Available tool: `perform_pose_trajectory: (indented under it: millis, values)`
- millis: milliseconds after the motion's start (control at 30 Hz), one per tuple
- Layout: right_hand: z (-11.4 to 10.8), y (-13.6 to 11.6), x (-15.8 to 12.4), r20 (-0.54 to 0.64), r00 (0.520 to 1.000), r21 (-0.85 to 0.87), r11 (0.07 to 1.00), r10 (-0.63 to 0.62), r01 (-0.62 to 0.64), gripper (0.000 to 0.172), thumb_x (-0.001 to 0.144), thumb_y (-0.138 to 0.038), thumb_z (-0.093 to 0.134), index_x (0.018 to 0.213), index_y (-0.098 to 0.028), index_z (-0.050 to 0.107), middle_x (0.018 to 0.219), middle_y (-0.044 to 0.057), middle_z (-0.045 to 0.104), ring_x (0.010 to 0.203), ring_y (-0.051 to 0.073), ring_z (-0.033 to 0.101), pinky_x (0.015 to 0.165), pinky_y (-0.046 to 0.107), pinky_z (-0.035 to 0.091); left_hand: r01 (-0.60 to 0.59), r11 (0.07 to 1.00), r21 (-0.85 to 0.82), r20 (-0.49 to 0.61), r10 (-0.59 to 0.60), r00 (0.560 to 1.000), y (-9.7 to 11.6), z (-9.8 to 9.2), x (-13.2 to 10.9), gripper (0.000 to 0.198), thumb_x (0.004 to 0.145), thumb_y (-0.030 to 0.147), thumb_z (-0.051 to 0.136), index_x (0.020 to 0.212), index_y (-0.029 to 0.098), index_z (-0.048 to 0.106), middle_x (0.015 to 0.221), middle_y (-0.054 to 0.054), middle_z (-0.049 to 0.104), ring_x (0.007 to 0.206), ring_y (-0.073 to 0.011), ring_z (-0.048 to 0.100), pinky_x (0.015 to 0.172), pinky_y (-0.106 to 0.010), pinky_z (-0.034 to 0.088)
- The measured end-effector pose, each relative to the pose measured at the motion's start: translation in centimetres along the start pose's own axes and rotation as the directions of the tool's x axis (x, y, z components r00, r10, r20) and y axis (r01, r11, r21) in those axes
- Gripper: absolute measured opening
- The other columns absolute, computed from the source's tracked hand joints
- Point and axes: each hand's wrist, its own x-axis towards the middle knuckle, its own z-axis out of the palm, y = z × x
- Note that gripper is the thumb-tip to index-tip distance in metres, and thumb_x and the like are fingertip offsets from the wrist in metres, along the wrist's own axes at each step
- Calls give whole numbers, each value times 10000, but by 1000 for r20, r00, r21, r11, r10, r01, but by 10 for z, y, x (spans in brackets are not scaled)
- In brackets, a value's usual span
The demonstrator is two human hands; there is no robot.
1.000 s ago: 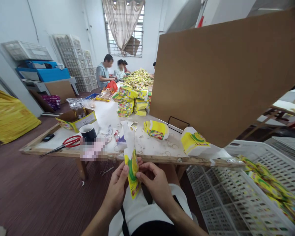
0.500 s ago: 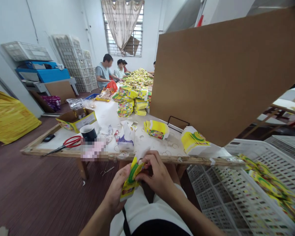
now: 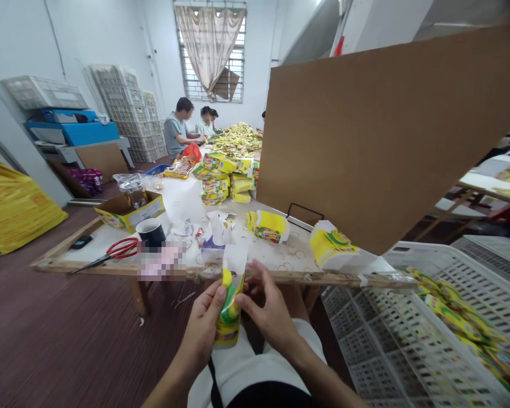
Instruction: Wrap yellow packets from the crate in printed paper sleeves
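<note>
Both hands hold one flat yellow and green carton (image 3: 230,303) upright over my lap, in front of the table's edge. My left hand (image 3: 203,327) grips its left side, fingers curled round it. My right hand (image 3: 267,310) pinches the right edge near the top, where a white flap sticks up. On the wooden table (image 3: 280,276) ahead lie two folded cartons of the same print (image 3: 268,225) (image 3: 334,246) and a tissue pack (image 3: 217,241).
A white plastic crate (image 3: 408,334) with several finished cartons (image 3: 459,323) stands at my right. A large cardboard sheet (image 3: 386,136) rises behind the table. Red scissors (image 3: 114,251), a black cup (image 3: 151,232), an open box (image 3: 130,209) and stacked cartons (image 3: 221,178) lie further back. People sit at the far end.
The carton was turned in my hands, tilted sideways half a second ago, and stands upright again, now shorter with its white flap folded. The camera dipped slightly.
</note>
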Motion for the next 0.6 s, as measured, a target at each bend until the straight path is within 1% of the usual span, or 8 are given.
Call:
perform_pose_trajectory:
  millis: [67,100,133,267,333,400,500,600]
  values:
    - [7,0,-3,131,989,125,988,69,-86,432,859,-419,578,1200,-154,576,986,76,660,866,192,605,803,323,497,-30,999,25,-7,30,1000,-4,-2,1,350,782,416,696,1022,163,666,844,-26,744,760,-147,687,645,-203,529]
    - [10,-1,-3,161,985,153,984,67,-92,370,878,-418,550,1121,-152,631,933,65,675,854,188,613,794,308,497,-40,998,43,-12,41,999,-6,-3,2,342,789,414,689,1016,159,660,848,-26,743,756,-147,687,647,-207,530]
    - [11,-2,-3,155,986,161,983,61,-86,340,889,-410,535,1072,-152,661,917,62,684,860,188,618,792,297,495,-50,997,66,-16,51,999,-8,-4,3,337,799,412,679,1018,157,652,857,-27,743,753,-148,688,650,-212,531]
    - [11,-1,-1,80,995,115,991,65,-74,289,884,-373,545,968,-149,706,898,64,698,854,193,627,777,288,490,-88,977,192,-17,93,996,-13,-12,7,339,846,409,620,1063,149,617,911,-45,738,762,-155,685,663,-234,531]
    - [8,2,1,37,996,77,994,76,-79,269,857,-370,582,915,-142,712,861,64,694,837,197,625,768,291,489,-113,960,258,13,113,993,-13,-15,9,328,839,391,634,1045,136,619,922,-57,737,784,-163,681,687,-244,531]
    - [3,6,4,16,995,92,991,99,-100,270,834,-376,608,913,-136,703,840,62,691,801,192,622,744,291,493,-152,939,308,53,143,988,-11,-16,10,318,813,350,674,1032,126,620,940,-69,736,833,-179,678,726,-254,530]
    - [-6,9,7,57,991,158,979,122,-129,293,808,-366,639,986,-136,674,850,59,688,776,183,619,722,290,500,-200,925,324,104,175,979,-6,-14,11,329,808,301,682,1078,136,595,1000,-80,732,909,-199,675,769,-271,530]
    - [-11,8,6,149,981,165,975,125,-150,296,785,-332,670,1007,-136,672,869,58,696,799,186,629,738,289,504,-214,925,313,105,190,976,-4,-13,10,330,830,290,655,1114,145,570,1032,-84,728,937,-203,676,781,-277,531]
